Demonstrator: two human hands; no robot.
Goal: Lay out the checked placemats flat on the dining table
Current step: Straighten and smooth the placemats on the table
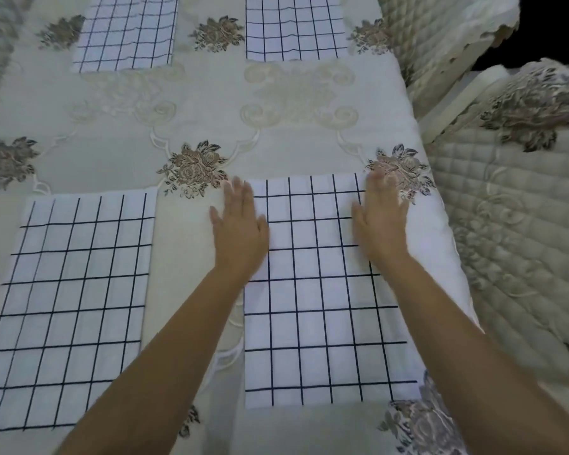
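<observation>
A white placemat with dark checks (316, 290) lies flat on the near right of the table. My left hand (240, 221) presses flat on its far left edge, fingers straight. Over at the far right edge, my right hand (380, 218) lies flat too, slightly blurred. A second checked placemat (69, 307) is spread at the near left. Two more lie across the table, one at the far left (128, 31) and one at the far right (293, 26).
A cream embroidered tablecloth (191, 126) with brown flower patches covers the table. Quilted cream chair covers (513, 198) stand close along the right side, another (440, 37) at the far right corner. The table's right edge runs just beside the near right placemat.
</observation>
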